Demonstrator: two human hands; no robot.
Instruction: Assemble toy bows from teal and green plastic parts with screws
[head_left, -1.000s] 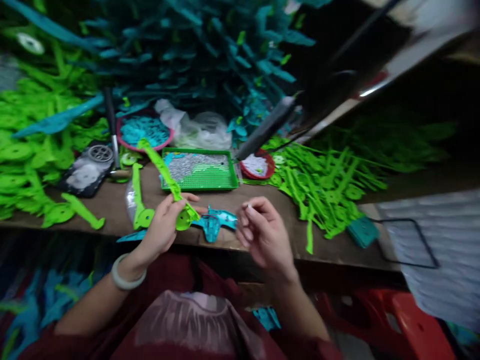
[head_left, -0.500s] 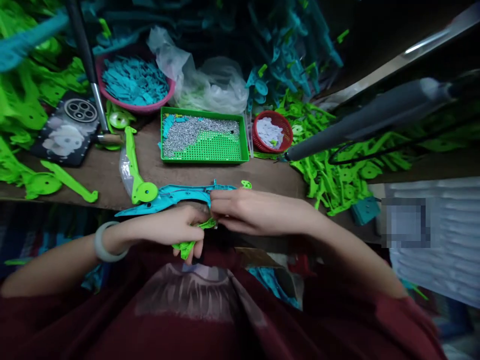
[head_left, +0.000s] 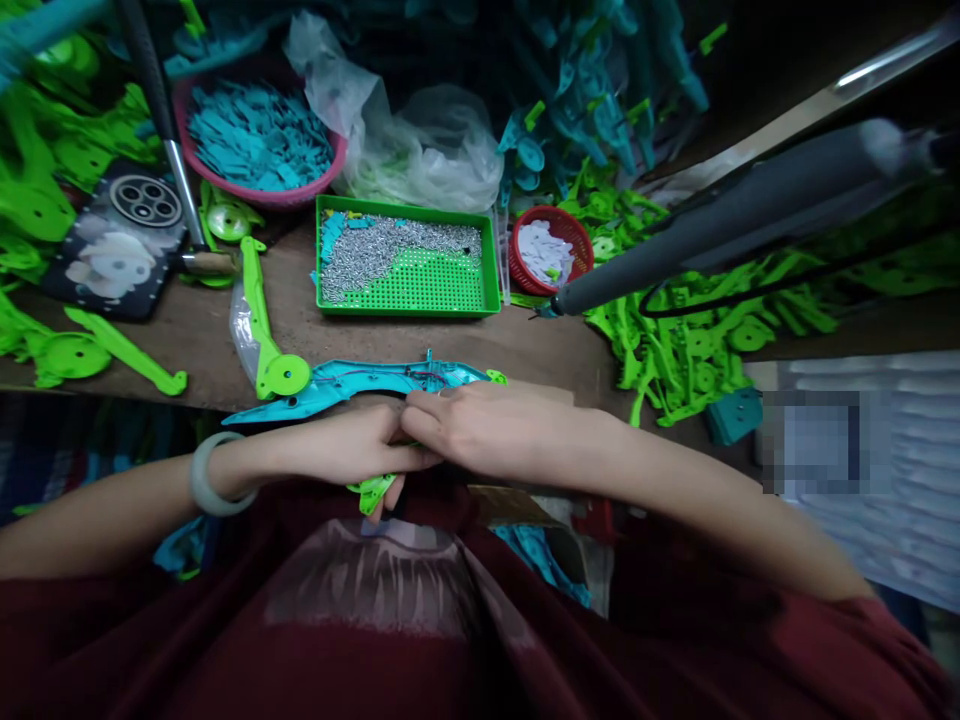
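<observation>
My left hand (head_left: 349, 450), with a pale bangle on its wrist, is closed around a green plastic part (head_left: 373, 491) whose end pokes out below the fingers. My right hand (head_left: 480, 430) is closed too, its fingertips pressed against the left hand at the bench's near edge; what it pinches is hidden. Just beyond both hands a long teal plastic shell (head_left: 352, 383) lies on the wooden bench (head_left: 540, 345). A green arm with a round end (head_left: 268, 335) lies to the left of it.
A green tray of small metal screws (head_left: 409, 258) sits behind the hands, a red basket of white pieces (head_left: 550, 250) to its right, a pink bowl of teal parts (head_left: 259, 140) at back left. Green parts (head_left: 675, 350) are heaped right and left. A grey bar-shaped tool (head_left: 735, 220) hangs over the right side.
My hands came together from apart at the bench edge, the green part swung down from upright into my left fist, and the view tilted downward. The long teal shell now lies beyond the hands.
</observation>
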